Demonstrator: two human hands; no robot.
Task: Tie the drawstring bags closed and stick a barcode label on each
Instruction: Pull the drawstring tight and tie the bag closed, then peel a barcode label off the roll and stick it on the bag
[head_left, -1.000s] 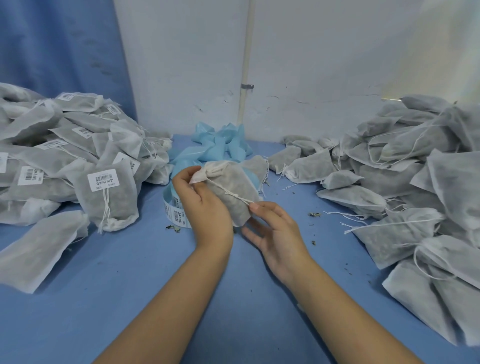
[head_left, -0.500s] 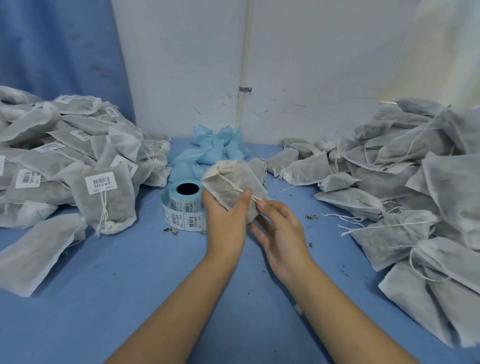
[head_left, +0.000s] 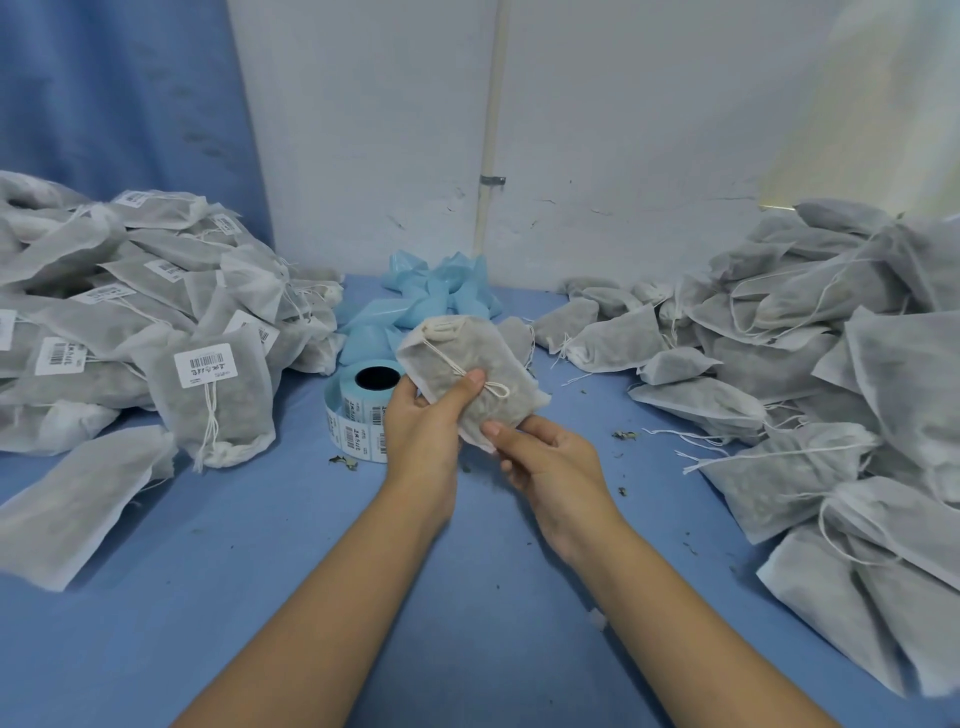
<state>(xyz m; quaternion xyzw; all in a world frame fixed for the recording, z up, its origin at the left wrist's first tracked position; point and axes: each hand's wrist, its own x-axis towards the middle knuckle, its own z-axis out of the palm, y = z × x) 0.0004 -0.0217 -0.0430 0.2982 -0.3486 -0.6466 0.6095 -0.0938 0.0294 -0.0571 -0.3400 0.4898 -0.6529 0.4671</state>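
Note:
A white drawstring bag (head_left: 478, 358) filled with dark herbs is held up over the middle of the blue table, its gathered neck pointing up and left, its cord lying knotted across its face. My left hand (head_left: 423, 421) grips its left side, thumb pressed on the cord. My right hand (head_left: 545, 457) pinches the bag's lower corner from below. The roll of barcode labels (head_left: 358, 410) stands just left of my left hand, partly hidden behind it. No label shows on the held bag.
A heap of labelled bags (head_left: 130, 312) fills the left side, one with its barcode (head_left: 205, 366) facing me. Unlabelled bags (head_left: 810, 364) pile up on the right with loose cords. Crumpled blue label backing (head_left: 431, 296) lies behind the roll. Herb crumbs dot the table (head_left: 270, 561).
The bag turned so its cord side faces me. My left hand shifted from the neck to the bag's side, and my right hand dropped from the cord to the lower corner.

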